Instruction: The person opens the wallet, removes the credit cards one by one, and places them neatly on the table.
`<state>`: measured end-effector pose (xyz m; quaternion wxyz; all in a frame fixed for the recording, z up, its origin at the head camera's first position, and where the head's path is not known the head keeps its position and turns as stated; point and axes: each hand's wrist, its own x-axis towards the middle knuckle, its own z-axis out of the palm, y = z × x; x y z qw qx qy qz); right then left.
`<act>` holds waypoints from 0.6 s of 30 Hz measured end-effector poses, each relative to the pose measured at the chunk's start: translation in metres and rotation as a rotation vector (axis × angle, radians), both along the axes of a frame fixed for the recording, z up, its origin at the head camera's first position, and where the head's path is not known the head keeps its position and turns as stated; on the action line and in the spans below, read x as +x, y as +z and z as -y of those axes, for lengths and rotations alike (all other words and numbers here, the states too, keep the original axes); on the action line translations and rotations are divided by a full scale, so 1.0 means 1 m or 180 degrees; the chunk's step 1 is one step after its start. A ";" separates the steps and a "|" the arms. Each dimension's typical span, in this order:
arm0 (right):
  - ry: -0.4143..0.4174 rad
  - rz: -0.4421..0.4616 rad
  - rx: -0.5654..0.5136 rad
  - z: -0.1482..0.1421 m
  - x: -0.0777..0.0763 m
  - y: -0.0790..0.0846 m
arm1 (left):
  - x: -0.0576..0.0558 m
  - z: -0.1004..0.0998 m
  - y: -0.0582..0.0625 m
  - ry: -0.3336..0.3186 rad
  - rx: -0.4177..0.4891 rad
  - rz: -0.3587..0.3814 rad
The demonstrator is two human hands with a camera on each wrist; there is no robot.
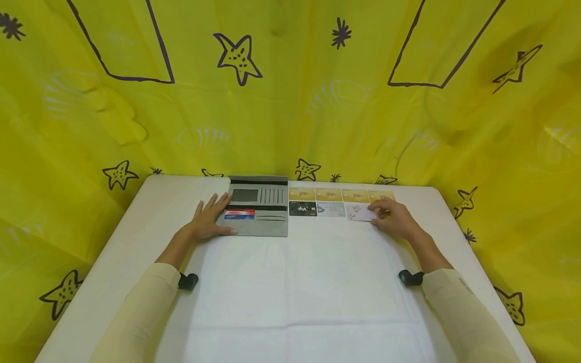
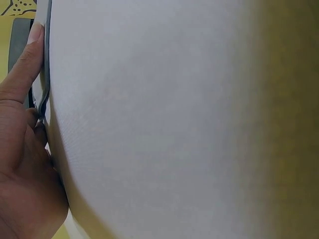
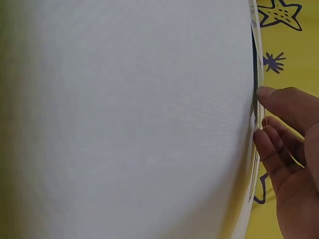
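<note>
One open grey wallet [image 1: 272, 231] lies on the white table [image 1: 290, 282], and the left hand [image 1: 208, 220] rests on its left edge, fingers spread apart. One red-and-blue card [image 1: 239, 215] shows in a lower pocket. Seven cards lie in two rows to the wallet's right: four gold cards [image 1: 329, 195] above, and below them one black card [image 1: 302, 208], one silvery card [image 1: 331, 209] and one pale card [image 1: 358, 212] with pinkish marks. The right hand [image 1: 394, 218] has thumb and fingers pinched on that pale card's right end.
</note>
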<state>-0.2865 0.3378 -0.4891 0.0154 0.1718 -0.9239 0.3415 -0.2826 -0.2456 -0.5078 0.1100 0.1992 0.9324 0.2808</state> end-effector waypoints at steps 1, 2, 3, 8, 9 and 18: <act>0.0011 -0.0001 -0.0001 0.000 0.000 -0.001 | 0.001 -0.001 0.001 0.0002 -0.0004 -0.0013; 0.0029 -0.0015 0.0014 0.000 0.000 -0.002 | 0.002 -0.001 0.003 0.0005 0.0005 -0.0019; 0.0048 -0.0039 0.0038 0.000 0.000 -0.003 | 0.002 -0.002 0.004 0.0009 0.0016 -0.0022; 0.0076 -0.0132 0.0200 0.000 -0.001 -0.006 | 0.005 -0.006 0.010 0.0042 0.0012 0.0002; 0.0069 -0.0138 0.0217 0.001 0.000 -0.006 | 0.005 -0.006 0.010 0.0045 0.0006 0.0005; 0.0125 -0.0086 0.0258 0.003 -0.001 -0.007 | 0.003 -0.004 0.006 0.0038 -0.0024 -0.0031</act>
